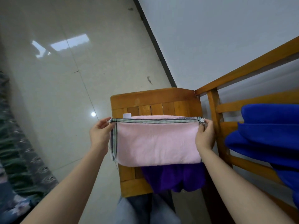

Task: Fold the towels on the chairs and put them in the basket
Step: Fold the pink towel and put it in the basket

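Pink corner, left hand [100,133]: thumb and fingers pinch the far-left corner of the pink towel [157,143], right at the striped trim.
Pink corner, right hand [205,135]: fingers curl round the far-right corner, thumb on top, and grip it.
Shape of the pink towel: folded into a wide rectangle, layers doubled, far edge pulled straight between the two hands, near edge a soft rounded fold.
Trim: a woven band of grey, green and dark stripes runs along the far edge and down the left side; loose threads show at both held corners.
Small tag [127,115]: white, sticking out beyond the far edge near the left corner.
Place: across the seat of the chair [150,101]; whether the far edge is lifted off the wood I cannot tell.
Below it, purple towel [176,178]: crumpled, partly covered by the pink one, hanging over the near edge of the seat.
Wood of the chair: orange-brown, slatted seat with rounded corners.
Right side, frame [242,70]: wooden rails of the same colour, touching the seat's far-right corner.
On the frame, blue towel [265,131]: bright, draped in thick folds over the rails.
Underfoot, floor [64,78]: pale glossy tiles, meeting a grey wall [226,29].
Bottom edge, jeans [137,210]: the person's legs, below the seat.
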The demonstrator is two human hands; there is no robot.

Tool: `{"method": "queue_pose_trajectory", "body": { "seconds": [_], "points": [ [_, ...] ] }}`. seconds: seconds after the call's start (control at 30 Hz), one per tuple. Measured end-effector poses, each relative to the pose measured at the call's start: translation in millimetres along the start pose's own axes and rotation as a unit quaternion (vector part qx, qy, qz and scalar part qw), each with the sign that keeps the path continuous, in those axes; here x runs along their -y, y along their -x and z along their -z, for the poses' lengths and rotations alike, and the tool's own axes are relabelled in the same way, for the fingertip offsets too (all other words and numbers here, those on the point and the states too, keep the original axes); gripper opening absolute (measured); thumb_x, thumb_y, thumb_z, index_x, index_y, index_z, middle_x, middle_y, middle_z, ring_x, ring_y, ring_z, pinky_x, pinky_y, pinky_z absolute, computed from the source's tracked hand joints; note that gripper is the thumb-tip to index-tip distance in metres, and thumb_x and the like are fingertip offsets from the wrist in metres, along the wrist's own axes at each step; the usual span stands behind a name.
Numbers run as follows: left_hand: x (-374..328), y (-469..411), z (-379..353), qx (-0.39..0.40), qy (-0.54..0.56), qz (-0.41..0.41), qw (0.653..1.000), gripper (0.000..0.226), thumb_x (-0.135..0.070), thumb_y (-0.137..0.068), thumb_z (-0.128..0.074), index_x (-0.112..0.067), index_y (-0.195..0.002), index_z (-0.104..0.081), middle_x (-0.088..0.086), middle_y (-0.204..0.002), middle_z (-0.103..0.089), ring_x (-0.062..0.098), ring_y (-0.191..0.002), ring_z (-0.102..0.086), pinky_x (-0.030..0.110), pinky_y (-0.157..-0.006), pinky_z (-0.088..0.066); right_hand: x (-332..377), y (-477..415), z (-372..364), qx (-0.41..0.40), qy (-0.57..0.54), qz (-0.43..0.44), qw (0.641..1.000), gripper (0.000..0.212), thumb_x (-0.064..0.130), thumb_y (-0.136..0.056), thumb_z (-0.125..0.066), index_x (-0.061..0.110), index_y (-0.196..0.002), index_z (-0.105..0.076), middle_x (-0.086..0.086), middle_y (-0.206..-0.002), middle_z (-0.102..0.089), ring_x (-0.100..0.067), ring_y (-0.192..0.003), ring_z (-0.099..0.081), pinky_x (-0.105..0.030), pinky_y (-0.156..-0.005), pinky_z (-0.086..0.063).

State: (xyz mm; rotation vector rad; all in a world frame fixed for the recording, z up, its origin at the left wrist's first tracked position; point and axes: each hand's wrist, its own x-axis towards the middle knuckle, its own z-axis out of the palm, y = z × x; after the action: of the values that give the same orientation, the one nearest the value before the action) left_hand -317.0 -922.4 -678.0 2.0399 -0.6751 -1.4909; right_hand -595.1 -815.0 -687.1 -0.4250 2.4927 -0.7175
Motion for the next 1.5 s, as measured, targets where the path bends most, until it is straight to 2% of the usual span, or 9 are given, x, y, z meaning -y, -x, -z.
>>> {"method": "queue_pose_trajectory", "body": {
  "seconds": [0.3, 0.63, 0.77, 0.9, 0.97, 1.03, 1.13, 1.3, 1.5],
  "points": [
    [12.7, -24.7, -18.7, -0.044, -0.054, -0.038, 0.997, 0.013, -0.007, -0.082, -0.066, -0.019, -0.085, -0.063, -0.005, -0.079, -0.065, 0.005, -0.066, -0.06, 0.01, -0.05, -0.045, -10.8, -16.1, -17.2, 0.024, 0.076, -0.027, 0.996, 0.022, 0.012, -0.099, -0.038, 0.008, -0.118, -0.047, -0.014, -0.115, -0.061, -0.029, -0.102, -0.059, -0.031, -0.075, -0.043],
    [18.9, -33.6, -30.8, -0.076, -0.195, -0.104, 0.972, 0.016, -0.015, -0.086, -0.058, -0.017, -0.101, -0.063, 0.004, -0.101, -0.065, 0.022, -0.103, -0.058, 0.029, -0.083, -0.045, -11.5, -32.8, -31.5, 0.034, 0.123, -0.021, 0.992, 0.021, 0.02, -0.099, -0.038, 0.009, -0.115, -0.046, -0.013, -0.111, -0.061, -0.028, -0.095, -0.058, -0.031, -0.07, -0.041],
    [21.4, -16.6, -31.3, -0.075, -0.404, -0.186, 0.892, 0.051, -0.023, -0.088, -0.058, -0.016, -0.136, -0.043, 0.009, -0.144, -0.04, 0.029, -0.133, -0.027, 0.044, -0.106, -0.027, -2.2, -25.9, -25.4, 0.028, 0.172, -0.009, 0.985, 0.035, 0.02, -0.094, -0.048, 0.008, -0.127, -0.043, -0.016, -0.128, -0.051, -0.03, -0.116, -0.048, -0.041, -0.09, -0.043],
    [44.6, 20.2, -45.8, 0.055, -0.558, -0.307, 0.769, 0.063, -0.029, -0.094, -0.047, -0.018, -0.148, -0.018, 0.011, -0.157, -0.004, 0.028, -0.144, 0.008, 0.042, -0.115, -0.001, 0.5, 16.9, -16.0, 0.031, 0.257, 0.186, 0.948, 0.049, 0.014, -0.088, -0.058, 0.005, -0.134, -0.045, -0.019, -0.141, -0.041, -0.035, -0.131, -0.036, -0.047, -0.103, -0.033],
    [60.8, 29.3, -54.0, 0.133, -0.625, -0.322, 0.699, 0.062, -0.035, -0.098, -0.031, -0.019, -0.149, 0.001, 0.008, -0.156, 0.016, 0.023, -0.133, 0.033, 0.039, -0.11, 0.014, -2.2, 38.2, -18.2, 0.106, 0.291, 0.25, 0.917, 0.051, 0.018, -0.089, -0.057, 0.009, -0.137, -0.044, -0.018, -0.148, -0.034, -0.035, -0.138, -0.027, -0.05, -0.11, -0.023],
    [72.2, 26.3, -58.7, 0.172, -0.656, -0.323, 0.66, 0.062, -0.039, -0.098, -0.019, -0.021, -0.145, 0.018, 0.005, -0.15, 0.03, 0.022, -0.124, 0.044, 0.04, -0.108, 0.019, -5.5, 47.6, -26.2, 0.216, 0.35, 0.275, 0.869, 0.056, 0.035, -0.095, -0.043, 0.02, -0.146, -0.027, -0.009, -0.157, -0.012, -0.026, -0.145, -0.004, -0.044, -0.115, -0.004],
    [74.9, 9.4, -62.4, 0.173, -0.672, -0.327, 0.642, 0.063, -0.049, -0.096, -0.016, -0.027, -0.137, 0.027, 0.002, -0.143, 0.036, 0.022, -0.128, 0.039, 0.041, -0.107, 0.02, -8.5, 35.9, -44.8, 0.286, 0.395, 0.294, 0.822, 0.062, 0.05, -0.096, -0.029, 0.028, -0.149, -0.005, -0.004, -0.158, 0.01, -0.021, -0.144, 0.015, -0.042, -0.114, 0.01],
    [56.8, -34.0, -44.8, 0.125, -0.699, -0.328, 0.623, 0.066, -0.067, -0.083, 0.004, -0.035, -0.136, 0.027, -0.001, -0.148, 0.028, 0.016, -0.134, 0.03, 0.041, -0.11, 0.018, 1.5, 5.5, -75.8, 0.281, 0.441, 0.378, 0.764, 0.068, 0.059, -0.093, -0.023, 0.03, -0.148, 0.004, -0.008, -0.156, 0.018, -0.025, -0.141, 0.024, -0.046, -0.11, 0.015],
    [47.4, -58.5, -44.9, 0.077, -0.666, -0.355, 0.652, 0.07, -0.065, -0.083, -0.002, -0.033, -0.144, 0.011, 0.001, -0.156, 0.012, 0.015, -0.14, 0.019, 0.04, -0.112, 0.016, 16.1, -30.4, -100.8, 0.233, 0.447, 0.456, 0.733, 0.066, 0.064, -0.088, -0.005, 0.034, -0.143, 0.017, -0.006, -0.149, 0.029, -0.024, -0.136, 0.032, -0.046, -0.108, 0.019]
  ]
}}
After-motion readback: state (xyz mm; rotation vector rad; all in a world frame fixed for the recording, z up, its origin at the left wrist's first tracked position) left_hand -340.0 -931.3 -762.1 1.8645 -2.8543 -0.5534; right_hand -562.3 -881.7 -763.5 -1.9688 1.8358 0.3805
